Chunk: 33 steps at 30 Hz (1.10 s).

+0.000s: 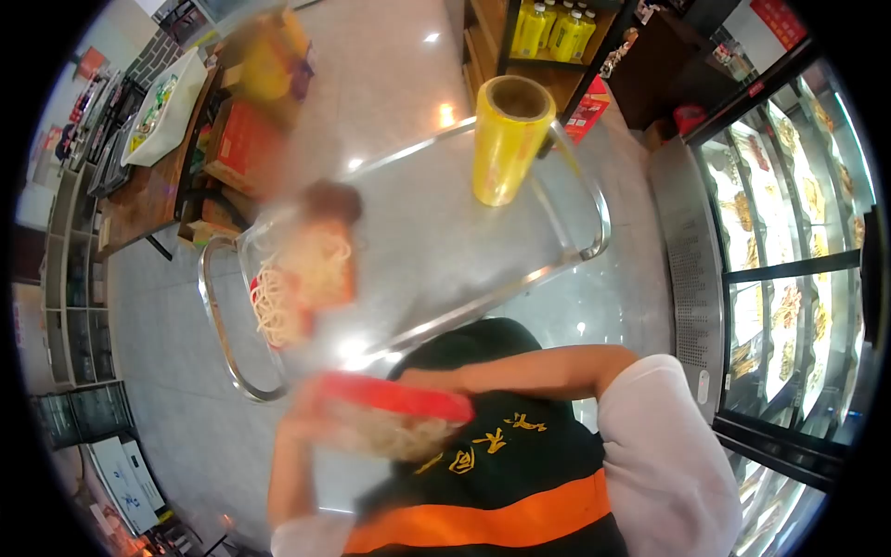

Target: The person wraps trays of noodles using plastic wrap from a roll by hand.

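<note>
A red tray [394, 396] with pale food, smeared by motion, is held tilted close to my apron. My left hand [304, 408] is closed on its left end, its fingers blurred. Along the tray's far edge, my right hand [425, 379] grips it, partly hidden behind the rim. Beyond them on the metal cart [427, 251] lie pale noodles [271, 311] in red trays, at the left end and also blurred. A large yellow roll of cling film [509, 148] stands upright at the cart's far right.
To the right stands a lit glass-door display fridge [789, 251] with food trays. Yellow bottles [552, 32] fill a shelf ahead. On the left, a wooden table [153, 200] holds a white bin [176, 102], with red boxes [243, 144] beside it. The cart has raised metal rails.
</note>
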Motion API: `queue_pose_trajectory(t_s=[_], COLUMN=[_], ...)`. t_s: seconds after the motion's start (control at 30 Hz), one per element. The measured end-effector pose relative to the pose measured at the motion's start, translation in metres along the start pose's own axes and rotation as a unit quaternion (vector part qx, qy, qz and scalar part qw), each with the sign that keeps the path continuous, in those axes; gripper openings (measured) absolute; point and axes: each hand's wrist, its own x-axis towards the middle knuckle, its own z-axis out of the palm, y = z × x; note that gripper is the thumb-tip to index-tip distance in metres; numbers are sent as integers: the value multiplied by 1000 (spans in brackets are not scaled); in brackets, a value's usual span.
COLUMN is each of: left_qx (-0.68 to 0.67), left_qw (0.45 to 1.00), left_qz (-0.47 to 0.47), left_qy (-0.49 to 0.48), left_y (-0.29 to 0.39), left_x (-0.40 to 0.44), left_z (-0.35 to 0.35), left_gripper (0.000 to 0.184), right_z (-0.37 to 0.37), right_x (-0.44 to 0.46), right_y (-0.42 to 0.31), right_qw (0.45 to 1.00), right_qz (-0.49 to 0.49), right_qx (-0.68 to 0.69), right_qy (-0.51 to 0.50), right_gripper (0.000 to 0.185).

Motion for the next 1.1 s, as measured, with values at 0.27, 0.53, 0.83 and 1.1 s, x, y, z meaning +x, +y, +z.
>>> queue_pose_trajectory(t_s=[0.27, 0.53, 0.83, 1.1], left_qx=[-50, 14, -40, 107], left_qw=[993, 999, 994, 986], left_qz=[24, -27, -68, -16], left_qy=[-102, -22, -75, -123], left_y=[20, 2, 41, 65], left_x=[-15, 1, 9, -6], left_z=[14, 7, 29, 31], left_gripper=[73, 68, 63, 59], right_z=[37, -29, -39, -47], right_x=[12, 18, -93, -86], right_y=[-31, 6, -112, -140], right_qw=[984, 952, 954, 949], right_qz=[132, 193, 269, 191], right_qx=[52, -236, 72, -79], right_qy=[-112, 41, 111, 239], right_gripper=[22, 29, 45, 35])
